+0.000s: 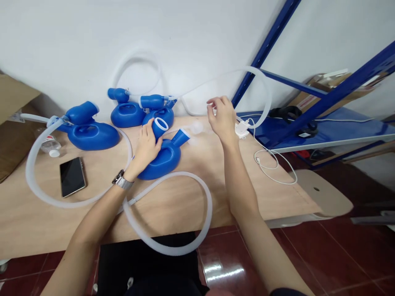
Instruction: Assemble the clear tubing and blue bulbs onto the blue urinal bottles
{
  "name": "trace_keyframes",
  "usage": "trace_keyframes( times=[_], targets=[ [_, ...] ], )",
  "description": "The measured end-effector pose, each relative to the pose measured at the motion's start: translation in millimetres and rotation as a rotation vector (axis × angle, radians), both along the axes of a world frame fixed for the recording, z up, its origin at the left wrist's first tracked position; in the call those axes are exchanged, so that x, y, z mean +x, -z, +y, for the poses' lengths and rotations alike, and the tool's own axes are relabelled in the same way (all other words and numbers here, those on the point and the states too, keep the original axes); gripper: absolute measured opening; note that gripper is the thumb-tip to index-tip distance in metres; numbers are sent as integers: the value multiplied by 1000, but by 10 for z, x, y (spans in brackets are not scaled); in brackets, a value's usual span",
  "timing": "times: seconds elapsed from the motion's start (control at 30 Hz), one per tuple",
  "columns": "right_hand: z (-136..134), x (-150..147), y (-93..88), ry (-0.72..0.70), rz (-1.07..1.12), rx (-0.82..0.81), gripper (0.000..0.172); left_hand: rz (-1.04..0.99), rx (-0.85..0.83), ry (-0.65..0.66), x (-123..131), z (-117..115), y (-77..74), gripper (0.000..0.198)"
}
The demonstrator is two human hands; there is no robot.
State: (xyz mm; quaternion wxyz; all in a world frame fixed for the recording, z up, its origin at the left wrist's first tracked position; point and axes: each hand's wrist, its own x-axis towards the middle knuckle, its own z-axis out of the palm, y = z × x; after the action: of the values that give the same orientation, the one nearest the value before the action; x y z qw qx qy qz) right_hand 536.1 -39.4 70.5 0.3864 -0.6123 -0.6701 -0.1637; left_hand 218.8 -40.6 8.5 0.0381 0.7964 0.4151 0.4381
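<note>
My left hand (145,146), with a watch on its wrist, is wrapped round the blue funnel-like head (158,128) with a white rim, just above a blue urine bottle (166,162). That bottle lies on the table with its short neck tilted up to the right. A translucent tube (205,224) loops from near it over the table's front edge. My right hand (221,117) is raised to the right of the bottle, fingers loosely bent and apart, with nothing visible in them. Between the hands is a blurred whitish, see-through thing (196,127) whose kind I cannot make out.
More blue bottles (94,135) with looped tubes stand along the wall. A phone (73,176) and a clear plastic bottle (51,146) lie left, beside a cardboard box (15,135). A white charger (242,129) with cable and a blue metal shelf (296,127) are at right.
</note>
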Motion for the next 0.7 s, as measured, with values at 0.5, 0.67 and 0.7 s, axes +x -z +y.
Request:
trace_keyframes(
  times=[0.5, 0.67, 0.7],
  targets=[
    [79, -501, 146, -749, 379, -564, 74, 10, -61, -20, 2, 0, -10, 73],
    [92, -487, 229, -752, 459, -563, 71, 12, -61, -16, 1, 12, 3, 75],
    [101, -486, 249, -760, 477, -565, 70, 9, -52, -13, 0, 14, 6, 75]
  ],
)
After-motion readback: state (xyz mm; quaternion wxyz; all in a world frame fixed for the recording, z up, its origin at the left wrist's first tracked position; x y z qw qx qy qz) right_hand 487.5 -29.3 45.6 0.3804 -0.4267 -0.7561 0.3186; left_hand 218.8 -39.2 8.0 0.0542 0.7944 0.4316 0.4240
